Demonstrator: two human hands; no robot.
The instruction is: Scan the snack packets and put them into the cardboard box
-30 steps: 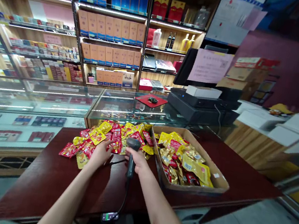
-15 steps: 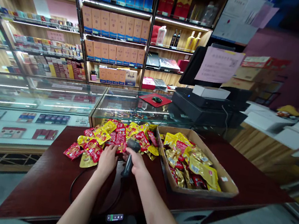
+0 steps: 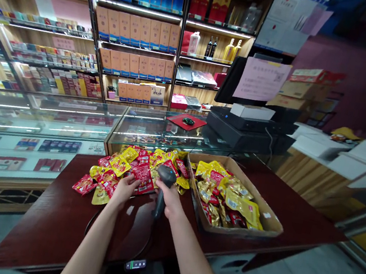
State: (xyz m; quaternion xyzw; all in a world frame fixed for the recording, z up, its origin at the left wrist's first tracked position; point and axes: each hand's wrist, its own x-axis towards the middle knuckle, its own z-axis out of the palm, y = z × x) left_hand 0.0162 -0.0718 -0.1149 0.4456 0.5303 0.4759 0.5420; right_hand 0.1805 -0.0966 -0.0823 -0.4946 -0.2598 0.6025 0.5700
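My right hand (image 3: 170, 198) is wrapped round a dark handheld barcode scanner (image 3: 160, 205), its head pointing away from me over the packets. The fingers of my left hand (image 3: 125, 190) pinch the left edge of a red snack packet (image 3: 142, 179), which lies tilted toward me just left of the scanner. Around it, red and yellow snack packets (image 3: 119, 165) are heaped on the dark table (image 3: 47, 222). To the right, an open cardboard box (image 3: 198, 217) holds more gold, yellow and red packets (image 3: 240, 203).
Behind the heap stands a glass display counter (image 3: 78, 116) with a mouse (image 3: 188, 121) on a red mat. A monitor (image 3: 230, 79) and a black cash drawer (image 3: 235, 133) are at the back right. The scanner's cable (image 3: 142, 248) loops near the table's front edge.
My left hand has moved slightly left and now holds a red packet that shows its face more fully. The scanner has tilted and risen a little. The whole view has shifted slightly.
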